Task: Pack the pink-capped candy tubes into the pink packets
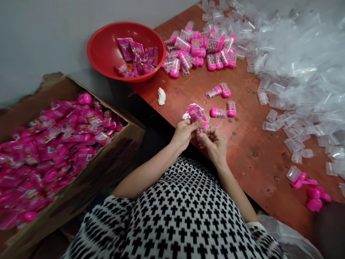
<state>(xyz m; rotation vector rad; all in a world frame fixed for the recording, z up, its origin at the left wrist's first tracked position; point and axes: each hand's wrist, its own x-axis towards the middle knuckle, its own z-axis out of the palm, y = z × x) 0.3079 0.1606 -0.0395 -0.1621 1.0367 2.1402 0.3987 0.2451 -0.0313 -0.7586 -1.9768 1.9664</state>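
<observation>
Seen from above, a person in a black-and-white cross-patterned top works at the corner of a reddish-brown table (250, 144), both hands meeting just over its near edge. The left hand (184, 136) is closed, its thumb pressed on a shiny pink packet (196, 112) whose silvery open-looking end points away from the person. The right hand (217, 144), fingers curled and thumb pinching, grips the lower end of a small clear container (201, 133) at the packet's near side; how far one sits inside the other is hard to tell. Just beyond the right hand, four pink-capped containers of pink beads (219, 113) lie on the table in two touching pairs. Farther back is a heap of similar filled containers (199, 45), beside a red bowl (98, 50) holding several pink packets. A white lump (161, 96) lies near the table's left edge. Clear tubes (291, 72) spread in a big pile on the right, with bright pink plastic pieces (315, 198) nearer the person. At left, a cardboard box (129, 138) brims with filled pink packets (54, 154).
</observation>
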